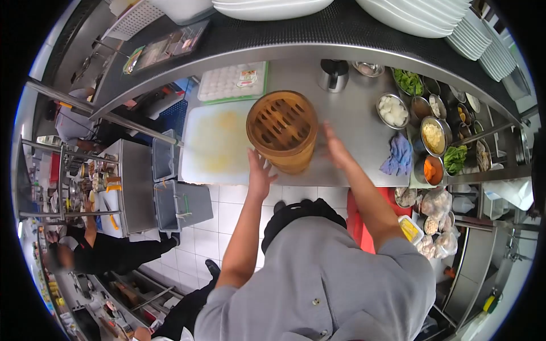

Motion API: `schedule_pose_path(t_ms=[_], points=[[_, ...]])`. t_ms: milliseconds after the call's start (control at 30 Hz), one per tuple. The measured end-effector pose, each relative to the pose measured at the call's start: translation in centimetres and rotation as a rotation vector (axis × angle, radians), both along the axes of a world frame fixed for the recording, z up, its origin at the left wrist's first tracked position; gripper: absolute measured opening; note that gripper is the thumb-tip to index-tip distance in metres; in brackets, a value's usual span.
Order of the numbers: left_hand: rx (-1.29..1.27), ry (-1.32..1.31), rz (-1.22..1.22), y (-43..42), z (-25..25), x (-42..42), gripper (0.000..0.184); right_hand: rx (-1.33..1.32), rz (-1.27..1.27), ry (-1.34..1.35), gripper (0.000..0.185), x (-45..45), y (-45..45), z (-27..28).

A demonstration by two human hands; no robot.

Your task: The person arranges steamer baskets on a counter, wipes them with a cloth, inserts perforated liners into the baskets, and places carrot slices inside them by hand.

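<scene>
A tall bamboo steamer [282, 123], a stack with a slatted lid on top, stands on the steel counter near its front edge. My left hand [260, 175] is at the stack's lower left side with fingers apart; whether it touches the bamboo I cannot tell. Just off the right side of the steamer is my right hand [335, 146], slightly blurred, its fingers stretched out and nothing in it. To the left of the stack lies a white cutting board [213, 142] with yellowish stains. Behind the board sits a clear-lidded tray [232, 80] of round white items.
A metal jug [334, 75] stands at the back. Rightward are a bowl of white pieces [392, 110], a bluish cloth [398, 156] and several containers of ingredients. An overhead shelf [318, 42] carries stacked white plates. Other people [114, 253] work at the left.
</scene>
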State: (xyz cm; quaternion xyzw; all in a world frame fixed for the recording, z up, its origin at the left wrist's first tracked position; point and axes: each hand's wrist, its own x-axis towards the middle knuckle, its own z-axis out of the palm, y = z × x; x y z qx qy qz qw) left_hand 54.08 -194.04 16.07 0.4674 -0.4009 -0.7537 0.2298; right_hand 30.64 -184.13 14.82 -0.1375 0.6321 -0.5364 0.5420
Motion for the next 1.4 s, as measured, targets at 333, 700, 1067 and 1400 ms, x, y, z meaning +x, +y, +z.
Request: schedule_pose_path(t_ms=[333,700,1067,1400], points=[[-0.117,0.077,-0.229,-9.7,1.1,-5.0,0.089,-0.157,-0.028,0.126,0.092,3.8,-6.2,5.1],[0.100,0.018,-0.327,-1.6,1.8,4.0,0.079,-0.002,-0.040,0.016,0.088,11.3,4.1,1.5],[-0.043,0.096,-0.357,-4.7,-1.9,2.6,0.084,-0.139,-0.353,-0.011,0.063,11.8,0.2,-0.6],[-0.145,0.216,-0.395,7.0,-3.8,-2.7,0.080,-0.248,-0.252,0.075,0.049,3.2,12.2,2.4]])
